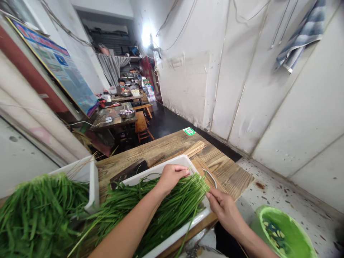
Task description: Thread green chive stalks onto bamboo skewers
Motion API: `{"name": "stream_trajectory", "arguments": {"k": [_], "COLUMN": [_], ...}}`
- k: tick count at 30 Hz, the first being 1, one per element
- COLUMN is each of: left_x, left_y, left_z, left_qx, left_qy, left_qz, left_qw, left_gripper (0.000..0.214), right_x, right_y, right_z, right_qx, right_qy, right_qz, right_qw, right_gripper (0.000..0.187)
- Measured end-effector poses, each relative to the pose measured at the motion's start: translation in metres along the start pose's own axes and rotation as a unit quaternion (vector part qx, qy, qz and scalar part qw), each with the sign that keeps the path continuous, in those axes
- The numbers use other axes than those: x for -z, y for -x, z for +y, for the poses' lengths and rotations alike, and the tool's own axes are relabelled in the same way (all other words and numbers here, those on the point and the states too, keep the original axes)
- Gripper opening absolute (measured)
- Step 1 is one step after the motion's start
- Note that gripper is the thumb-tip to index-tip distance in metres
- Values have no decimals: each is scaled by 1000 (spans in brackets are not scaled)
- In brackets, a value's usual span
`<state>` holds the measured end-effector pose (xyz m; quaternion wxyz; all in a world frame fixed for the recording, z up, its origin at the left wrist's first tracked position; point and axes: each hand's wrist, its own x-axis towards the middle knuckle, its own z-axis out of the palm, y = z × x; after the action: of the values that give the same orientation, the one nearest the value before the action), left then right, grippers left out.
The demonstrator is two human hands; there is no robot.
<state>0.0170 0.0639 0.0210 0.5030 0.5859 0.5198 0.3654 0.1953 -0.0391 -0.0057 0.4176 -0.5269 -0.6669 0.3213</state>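
A thin stalk (189,168) seems pinched by the left hand (171,176); the grip of the right hand (225,207) cannot be told. The greens (177,206) are apparently being sorted; gentle separating is called for.

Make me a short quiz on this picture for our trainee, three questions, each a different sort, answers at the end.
1. True or false: the right hand is at the pale stem ends of the greens.
2. Where does the cleaver lie? (a) on the floor, (b) on the wooden table, (c) inside the bucket.
3. What colour is the bucket at the picture's lower right?

Key: 1. True. 2. b. 3. Green.
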Motion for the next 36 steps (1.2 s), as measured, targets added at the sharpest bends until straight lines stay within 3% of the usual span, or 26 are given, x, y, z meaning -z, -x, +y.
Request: {"name": "stream_trajectory", "arguments": {"k": [12,24,26,30,31,34,36], "left_x": [0,-12,-9,16,24,41,41], "left_y": [-2,8,10,4,-1,-17,-27], "left_z": [-6,0,1,4,3,-6,-16], "left_qx": [-24,-102,-112,-137,-137,-128,-121], "left_qy": [-40,-144,-159,-183,-195,-269,-319], "left_qz": [0,62,32,-147,-168,-29,9], "left_qw": [999,982,980,962,957,954,940], "left_gripper": [24,16,18,29,31,30,26], "right_x": [-1,-3,-3,-1,0,3,5], "right_y": [-1,-2,-2,-2,-1,2,3], "right_z": [2,1,2,1,1,1,1], "right_qx": [-2,-24,-22,-8,-3,10,9], "right_qy": [19,4,0,18,24,34,31], "right_qz": [1,-1,4,9,6,-8,-14], "right_qw": [1000,1000,1000,1000,1000,999,999], "right_gripper": [32,30,30,29,29,31,32]}}
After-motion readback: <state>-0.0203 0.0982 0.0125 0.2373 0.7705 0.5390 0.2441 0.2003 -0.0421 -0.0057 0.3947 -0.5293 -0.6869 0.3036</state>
